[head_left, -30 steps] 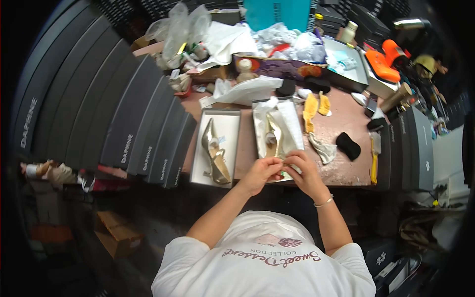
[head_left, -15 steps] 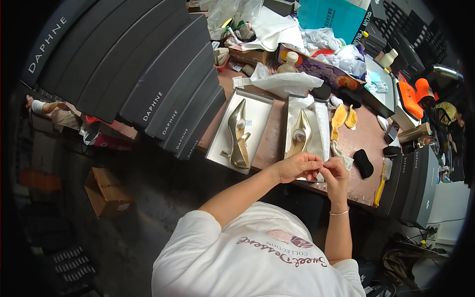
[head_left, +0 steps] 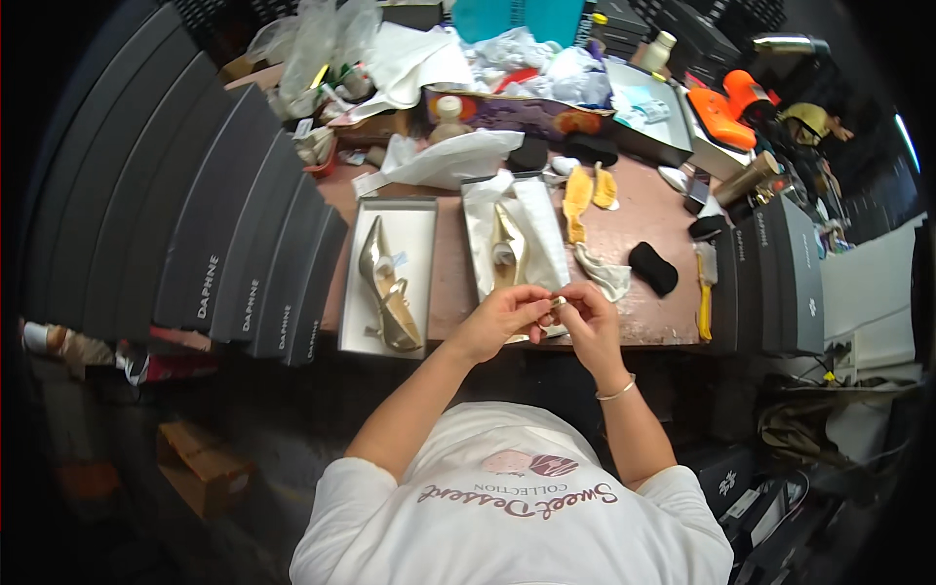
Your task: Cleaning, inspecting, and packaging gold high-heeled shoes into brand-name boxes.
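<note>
Two bare hands meet fingertip to fingertip just below the centre of the frame, at the near edge of a reddish-brown worktable [head_left: 639,216]. The left hand [head_left: 499,320] reaches in from the lower left, its forearm slanting up to the right, wrist nearly straight, fingers curled toward the thumb. The right hand [head_left: 591,327], a slim silvery bangle [head_left: 616,389] at its wrist, rises from the lower right with its forearm leaning up and to the left, fingers bent down toward the thumb. The right fingertips pinch a small pale item [head_left: 559,302], too tiny to identify; the left fingers close in beside it, though whether they grip it too cannot be told. Directly behind the hands, near the middle of the frame, a pointed metallic-gold shoe [head_left: 506,225] lies in an open box [head_left: 472,226] lined with white tissue paper [head_left: 549,234], its lower part hidden by the left hand. Left of centre, a second gold shoe with a strap [head_left: 398,317] rests in a white-lined open carton [head_left: 415,244]. To the hands' right lie a crumpled off-white cloth [head_left: 605,274] and a black waisted pad [head_left: 652,269].
</note>
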Demonstrator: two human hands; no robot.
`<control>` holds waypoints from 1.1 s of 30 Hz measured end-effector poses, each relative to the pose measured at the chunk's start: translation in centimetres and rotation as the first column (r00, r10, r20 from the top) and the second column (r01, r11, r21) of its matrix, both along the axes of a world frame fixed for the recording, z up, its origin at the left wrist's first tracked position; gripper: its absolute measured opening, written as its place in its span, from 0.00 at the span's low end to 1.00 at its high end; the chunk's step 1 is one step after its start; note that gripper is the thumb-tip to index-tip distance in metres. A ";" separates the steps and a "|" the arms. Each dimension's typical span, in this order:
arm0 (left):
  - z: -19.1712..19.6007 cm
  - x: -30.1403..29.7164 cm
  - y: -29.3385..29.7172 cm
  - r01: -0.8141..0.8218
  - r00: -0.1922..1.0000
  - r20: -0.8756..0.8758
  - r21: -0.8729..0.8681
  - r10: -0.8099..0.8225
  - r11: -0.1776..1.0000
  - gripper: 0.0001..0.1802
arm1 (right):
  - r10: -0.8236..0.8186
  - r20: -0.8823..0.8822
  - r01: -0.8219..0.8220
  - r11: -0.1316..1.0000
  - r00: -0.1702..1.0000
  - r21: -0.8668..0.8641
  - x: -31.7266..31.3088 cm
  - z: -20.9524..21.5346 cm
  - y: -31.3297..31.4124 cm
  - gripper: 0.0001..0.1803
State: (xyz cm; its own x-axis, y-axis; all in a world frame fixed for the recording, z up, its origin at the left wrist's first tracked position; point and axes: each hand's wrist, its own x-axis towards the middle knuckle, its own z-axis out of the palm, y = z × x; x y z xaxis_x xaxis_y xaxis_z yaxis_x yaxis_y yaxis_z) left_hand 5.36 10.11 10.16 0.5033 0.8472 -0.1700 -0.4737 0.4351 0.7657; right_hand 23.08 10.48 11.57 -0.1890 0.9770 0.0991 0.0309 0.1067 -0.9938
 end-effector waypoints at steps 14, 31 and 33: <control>-2.0 1.3 -1.3 -0.165 0.986 0.023 0.056 0.164 0.985 0.15 | -0.159 -0.602 -0.119 0.911 0.782 -0.395 0.0 -1.8 -0.7 0.11; 0.8 2.1 -2.3 -0.250 0.860 -0.385 0.256 0.336 0.934 0.14 | -0.083 -0.382 -0.013 0.971 0.921 -0.240 0.1 -1.3 -1.2 0.09; 0.8 2.3 -2.4 -0.254 0.844 -0.406 0.272 0.350 0.928 0.14 | -0.082 -0.387 -0.012 0.972 0.918 -0.234 0.3 -1.5 -1.2 0.09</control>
